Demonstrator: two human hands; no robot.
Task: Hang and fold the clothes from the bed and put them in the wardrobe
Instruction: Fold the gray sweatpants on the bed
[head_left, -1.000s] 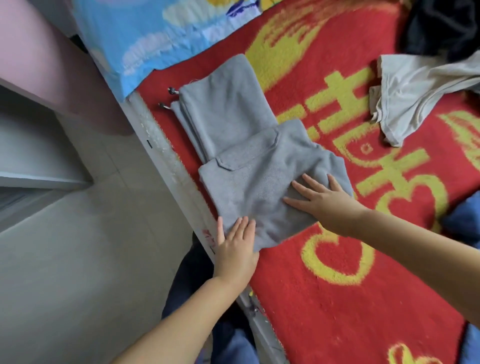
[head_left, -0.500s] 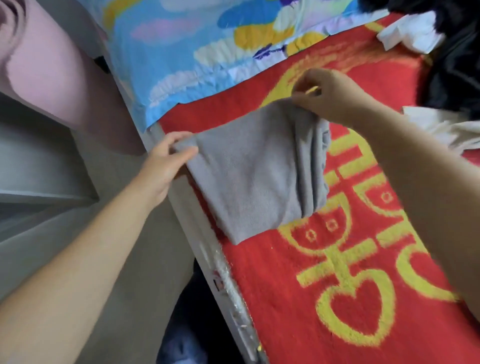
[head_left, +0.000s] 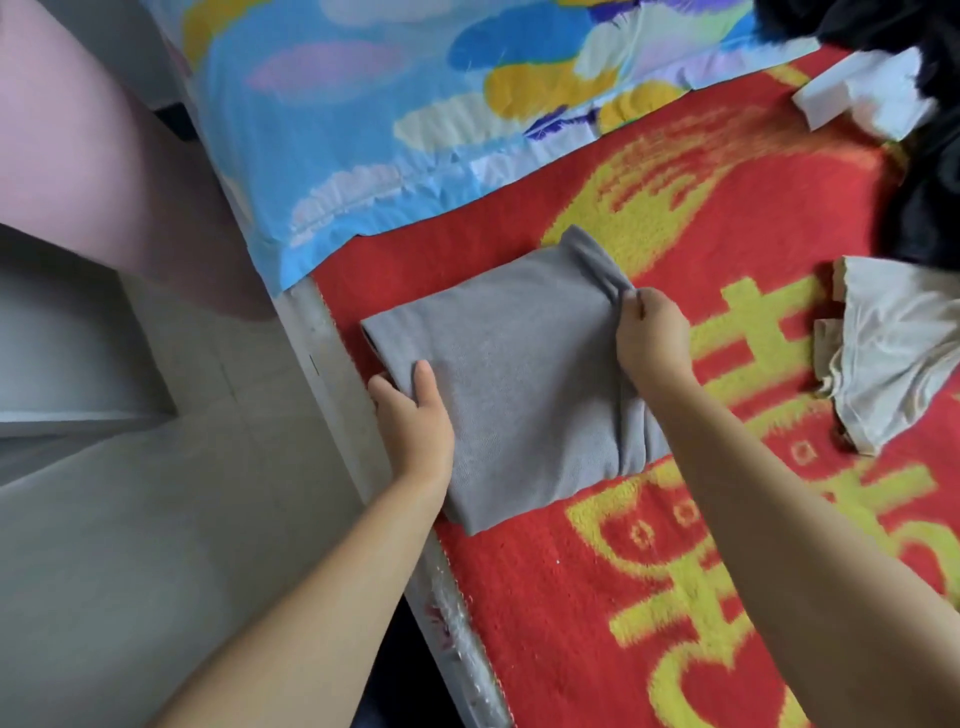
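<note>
A grey garment, folded into a compact rectangle, lies on the red and yellow blanket at the bed's left edge. My left hand grips its left side, thumb on top and fingers tucked under the edge. My right hand pinches a bunched fold at the garment's upper right corner. A cream garment lies crumpled at the right. Dark clothing and a white piece sit at the top right.
A blue, yellow and white patterned pillow lies at the head of the bed. The pale bed frame edge runs diagonally beside a tiled floor. A pink surface and a white shelf stand at the left.
The garment's top half, lifted half a second ago, has been folded down onto the rest and now lies flat. Both hands have come down with it to its sides.
</note>
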